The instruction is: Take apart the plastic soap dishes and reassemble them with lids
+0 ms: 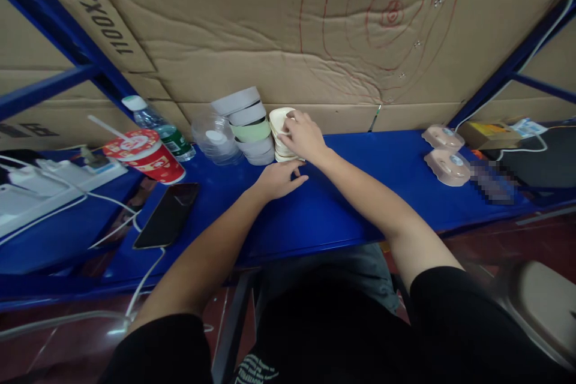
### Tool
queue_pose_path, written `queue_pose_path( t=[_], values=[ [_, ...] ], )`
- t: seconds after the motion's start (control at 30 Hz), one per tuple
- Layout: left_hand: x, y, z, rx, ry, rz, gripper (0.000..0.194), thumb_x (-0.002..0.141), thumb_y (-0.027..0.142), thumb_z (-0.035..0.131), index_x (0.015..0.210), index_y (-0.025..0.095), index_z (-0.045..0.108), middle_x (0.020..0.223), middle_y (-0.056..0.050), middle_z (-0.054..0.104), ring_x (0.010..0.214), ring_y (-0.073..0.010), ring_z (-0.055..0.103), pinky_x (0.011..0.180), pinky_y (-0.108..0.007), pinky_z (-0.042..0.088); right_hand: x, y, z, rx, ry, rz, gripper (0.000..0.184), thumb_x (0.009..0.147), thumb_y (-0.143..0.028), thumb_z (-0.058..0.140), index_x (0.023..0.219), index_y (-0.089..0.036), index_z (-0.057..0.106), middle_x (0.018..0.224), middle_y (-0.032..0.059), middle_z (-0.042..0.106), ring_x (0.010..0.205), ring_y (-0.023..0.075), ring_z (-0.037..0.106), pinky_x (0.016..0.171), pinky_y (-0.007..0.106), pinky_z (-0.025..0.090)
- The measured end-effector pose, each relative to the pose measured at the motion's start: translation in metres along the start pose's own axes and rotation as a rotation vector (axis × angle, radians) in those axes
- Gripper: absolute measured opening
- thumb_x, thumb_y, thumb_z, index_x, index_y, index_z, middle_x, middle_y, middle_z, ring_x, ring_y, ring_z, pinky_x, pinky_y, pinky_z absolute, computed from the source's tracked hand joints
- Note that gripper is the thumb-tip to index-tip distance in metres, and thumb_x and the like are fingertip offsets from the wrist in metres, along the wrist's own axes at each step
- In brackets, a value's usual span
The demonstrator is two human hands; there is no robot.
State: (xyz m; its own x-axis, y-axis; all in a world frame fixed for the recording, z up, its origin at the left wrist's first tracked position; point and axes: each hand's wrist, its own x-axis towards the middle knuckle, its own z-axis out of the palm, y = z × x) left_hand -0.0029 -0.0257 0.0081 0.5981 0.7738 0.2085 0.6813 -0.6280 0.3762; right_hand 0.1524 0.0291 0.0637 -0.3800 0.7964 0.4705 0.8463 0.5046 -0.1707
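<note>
Black shirt (pixel 337 336) sits nearest, well in front of gray-green stack (pixel 252 133). Cream stack (pixel 277 123) stands just right of it; right hand (pixel 306 137) bends over cream top, left hand (pixel 279 181), thumb spread, at its base. Can't tell whether either grips.

Cream rounded containers (pixel 278 120) in an upright stack

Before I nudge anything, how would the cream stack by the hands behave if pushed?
The cream stack might slide apart or topple, being several loose-looking pieces piled up. Each piece seems probably light, given the thin rims. The right hand at its top may steady it.
</note>
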Motion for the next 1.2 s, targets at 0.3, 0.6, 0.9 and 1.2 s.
queue_pose_path(
  t=[0.3,0.6,0.9,1.2],
  values=[
    [0.000,-0.004,0.002,-0.004,-0.010,-0.028,0.051,0.102,0.047,0.063,0.146,0.022,0.069,0.113,-0.005,0.084,0.089,-0.0228,0.076,0.082,-0.036,0.056,-0.039,0.052,-0.042,-0.115,0.165,0.129,0.071,0.105,-0.071,0.047,0.155,-0.022,0.054,0.167,0.0202,0.051,0.157,0.0456,0.037,0.129,0.074,0.021],
    [0.006,-0.011,0.007,-0.015,-0.021,-0.004,0.052,0.100,0.048,0.063,0.145,0.022,0.070,0.110,-0.007,0.084,0.090,-0.0245,0.076,0.083,-0.037,0.055,-0.188,0.236,-0.134,-0.573,0.025,0.993,0.074,0.102,-0.058,0.061,0.154,-0.005,0.059,0.158,0.0416,0.050,0.154,0.0516,0.038,0.111,0.073,0.033],
    [0.007,-0.013,0.009,-0.033,-0.006,0.001,0.051,0.100,0.050,0.063,0.141,0.022,0.071,0.107,-0.006,0.085,0.087,-0.0227,0.076,0.080,-0.035,0.055,-0.200,0.197,-0.103,-0.507,-0.173,0.753,0.076,0.093,-0.056,0.074,0.155,-0.016,0.057,0.161,0.0270,0.057,0.146,0.0490,0.053,0.113,0.070,0.042],
    [0.005,-0.013,0.009,-0.041,-0.028,-0.006,0.054,0.100,0.049,0.064,0.145,0.021,0.068,0.109,-0.006,0.085,0.087,-0.0228,0.076,0.080,-0.035,0.053,-0.154,0.054,-0.056,-0.192,-0.238,0.102,0.066,0.099,-0.046,0.067,0.158,-0.022,0.055,0.166,0.0211,0.056,0.150,0.0474,0.051,0.112,0.069,0.045]
  ],
)
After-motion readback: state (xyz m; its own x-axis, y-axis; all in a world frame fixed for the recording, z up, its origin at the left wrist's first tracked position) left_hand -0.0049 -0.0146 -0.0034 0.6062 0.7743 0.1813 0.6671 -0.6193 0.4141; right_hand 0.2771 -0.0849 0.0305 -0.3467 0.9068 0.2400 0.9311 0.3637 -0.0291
